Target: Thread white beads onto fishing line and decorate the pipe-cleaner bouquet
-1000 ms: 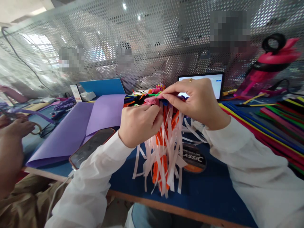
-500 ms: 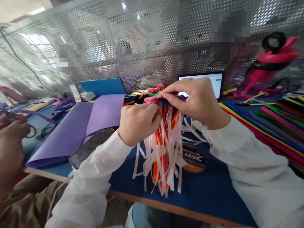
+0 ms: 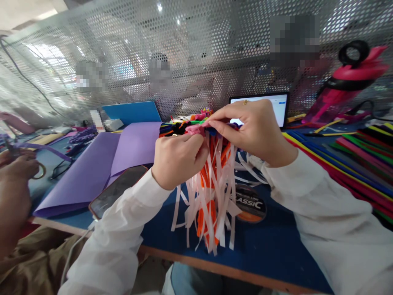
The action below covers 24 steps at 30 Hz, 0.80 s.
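Note:
My left hand (image 3: 181,157) is closed at the middle of the table, its fingers wrapped round a pink pipe-cleaner piece (image 3: 194,130). From the right, my right hand (image 3: 251,133) pinches the end of the same pink piece between thumb and fingertips. Below my hands lies a bunch of orange pipe cleaners (image 3: 208,217) under many narrow pale pink strips (image 3: 192,217). Green, black and other coloured pipe cleaners show just behind my fingers, partly hidden by them. What lies inside my left fist is hidden.
Left of me are purple paper (image 3: 82,176), a phone (image 3: 121,188) and a co-worker's hand (image 3: 21,164) with scissors (image 3: 39,170). A tablet (image 3: 281,108), a pink bottle (image 3: 337,90) and loose pipe cleaners (image 3: 346,172) are to the right. A perforated metal screen (image 3: 190,45) rises behind.
Almost nothing differs; both my hands keep their hold on the pink piece. The view has shifted very slightly.

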{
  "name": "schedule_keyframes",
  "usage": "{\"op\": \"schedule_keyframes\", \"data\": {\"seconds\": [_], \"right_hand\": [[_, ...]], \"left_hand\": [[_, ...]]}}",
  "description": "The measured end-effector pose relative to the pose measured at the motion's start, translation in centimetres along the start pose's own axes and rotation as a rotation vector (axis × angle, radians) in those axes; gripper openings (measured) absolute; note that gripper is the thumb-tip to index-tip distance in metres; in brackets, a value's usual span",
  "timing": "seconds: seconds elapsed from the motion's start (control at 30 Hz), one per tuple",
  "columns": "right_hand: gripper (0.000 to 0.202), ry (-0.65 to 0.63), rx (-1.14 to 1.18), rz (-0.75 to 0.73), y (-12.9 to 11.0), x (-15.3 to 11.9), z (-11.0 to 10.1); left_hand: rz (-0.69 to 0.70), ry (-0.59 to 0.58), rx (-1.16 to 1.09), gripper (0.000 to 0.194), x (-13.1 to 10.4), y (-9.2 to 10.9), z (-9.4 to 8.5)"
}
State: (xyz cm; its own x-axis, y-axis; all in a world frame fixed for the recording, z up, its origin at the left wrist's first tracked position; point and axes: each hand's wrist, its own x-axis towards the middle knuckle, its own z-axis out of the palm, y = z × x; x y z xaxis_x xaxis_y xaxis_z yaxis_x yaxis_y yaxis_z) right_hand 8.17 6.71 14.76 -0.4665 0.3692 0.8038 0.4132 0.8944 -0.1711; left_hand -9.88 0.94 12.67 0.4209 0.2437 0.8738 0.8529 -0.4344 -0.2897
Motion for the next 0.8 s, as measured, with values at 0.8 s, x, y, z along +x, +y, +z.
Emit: {"op": "schedule_keyframes", "data": {"seconds": [0.8], "right_hand": [[0.016,-0.011,0.025,0.006,-0.16,0.03,-0.10]], "left_hand": [[-0.044,-0.034,0.024,0.036,-0.24,-0.60,0.70]]}}
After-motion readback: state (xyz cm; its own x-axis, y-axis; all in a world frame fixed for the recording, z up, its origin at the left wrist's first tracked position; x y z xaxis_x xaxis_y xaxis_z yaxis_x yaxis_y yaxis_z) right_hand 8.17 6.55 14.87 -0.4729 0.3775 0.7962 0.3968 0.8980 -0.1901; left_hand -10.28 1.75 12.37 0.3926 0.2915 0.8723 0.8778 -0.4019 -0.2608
